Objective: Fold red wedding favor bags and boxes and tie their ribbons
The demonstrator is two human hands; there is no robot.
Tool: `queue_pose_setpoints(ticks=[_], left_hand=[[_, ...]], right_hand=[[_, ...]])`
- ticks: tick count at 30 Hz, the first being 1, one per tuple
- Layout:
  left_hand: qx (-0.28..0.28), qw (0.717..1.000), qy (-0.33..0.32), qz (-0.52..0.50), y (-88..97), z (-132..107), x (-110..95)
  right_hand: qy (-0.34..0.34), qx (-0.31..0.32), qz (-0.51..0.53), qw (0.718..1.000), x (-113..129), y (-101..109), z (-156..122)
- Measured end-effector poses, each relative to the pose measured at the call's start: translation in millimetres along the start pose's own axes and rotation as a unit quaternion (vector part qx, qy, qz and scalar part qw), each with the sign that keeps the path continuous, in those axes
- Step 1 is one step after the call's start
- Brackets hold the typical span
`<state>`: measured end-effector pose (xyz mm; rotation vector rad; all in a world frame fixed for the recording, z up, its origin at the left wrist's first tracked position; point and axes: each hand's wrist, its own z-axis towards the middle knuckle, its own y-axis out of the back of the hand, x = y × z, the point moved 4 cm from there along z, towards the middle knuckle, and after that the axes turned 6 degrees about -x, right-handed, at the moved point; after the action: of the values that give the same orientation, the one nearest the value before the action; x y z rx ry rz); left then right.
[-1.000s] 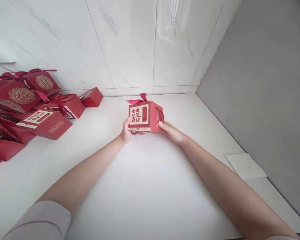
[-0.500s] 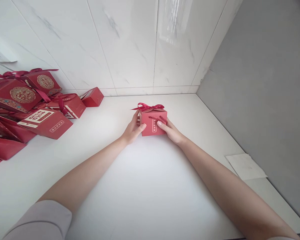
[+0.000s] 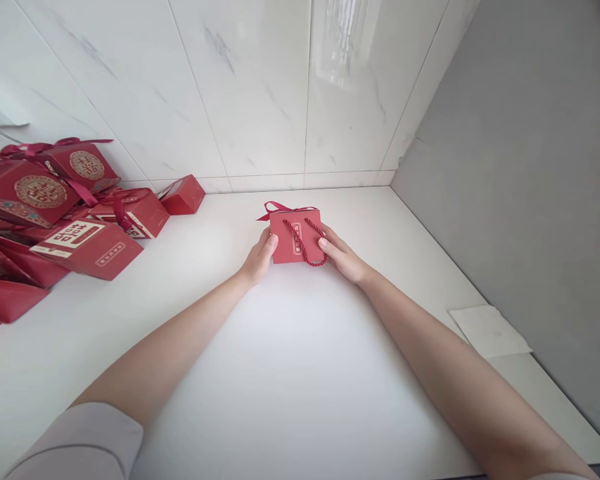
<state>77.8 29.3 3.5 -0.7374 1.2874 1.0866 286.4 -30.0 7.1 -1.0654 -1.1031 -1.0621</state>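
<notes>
Marbled tile wall (image 3: 260, 87), white tabletop (image 3: 290, 373), grey panel (image 3: 520, 167) right.

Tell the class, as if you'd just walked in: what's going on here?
A person is holding a small red gift box upright between both bare hands, the left hand on its left side and the right hand on its right. Its twisted rope handle droops over the near face, and a ribbon shows on top. More red boxes are heaped at the left.

Held box (image 3: 282, 247) matt card; cord handle (image 3: 305, 254) twisted, ropelike; ribbon (image 3: 275, 205) satiny cloth; wall tiles (image 3: 260, 87) glossy; counter (image 3: 290, 373) smooth
</notes>
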Motion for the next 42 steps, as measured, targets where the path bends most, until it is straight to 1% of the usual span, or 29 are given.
queue_pose_setpoints(ticks=[15,31,42], left_hand=[[0.0,1.0,0.002,-0.01,-1.5,-0.6,-2.9],[0.0,1.0,-0.004,-0.002,0.5,1.0,2.7],[0.002,1.0,-0.003,0.004,2.2,1.2,5.3]], right_hand=[[-0.008,-0.014,0.0,1.0,-3.0,1.9,0.8],[-0.004,-0.011,-0.005,1.0,-5.6,3.4,1.1],[-0.008,-0.013,-0.01,1.0,-1.9,2.5,0.1]])
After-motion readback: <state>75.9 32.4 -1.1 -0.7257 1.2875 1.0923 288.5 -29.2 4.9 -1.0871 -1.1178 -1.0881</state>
